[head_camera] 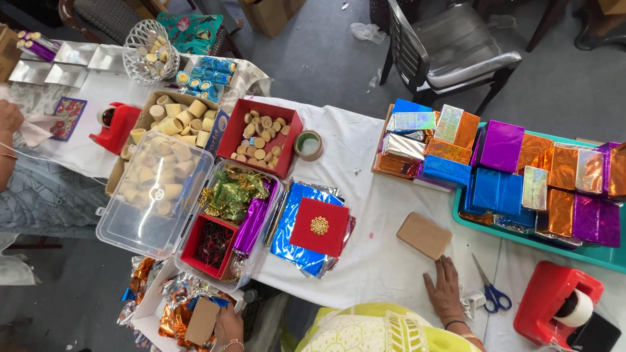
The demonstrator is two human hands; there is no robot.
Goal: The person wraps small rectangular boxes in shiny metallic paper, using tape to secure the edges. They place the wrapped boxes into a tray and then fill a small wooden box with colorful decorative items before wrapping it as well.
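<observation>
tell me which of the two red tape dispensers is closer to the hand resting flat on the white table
The red tape dispenser at the lower right, beside the blue-handled scissors, is closer to the right hand. The other dispenser sits far off at the upper left, by the box of cardboard tubes.

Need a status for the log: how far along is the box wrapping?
Done: many foil-wrapped boxes in blue, orange, purple and silver are stacked in and beside the teal tray. In hand: the left hand holds a plain brown cardboard piece over loose foil sheets; the right hand lies flat on the white tablecloth by one unwrapped brown box. Left: that box; blue-handled scissors and red tape dispenser lie untouched.
</observation>
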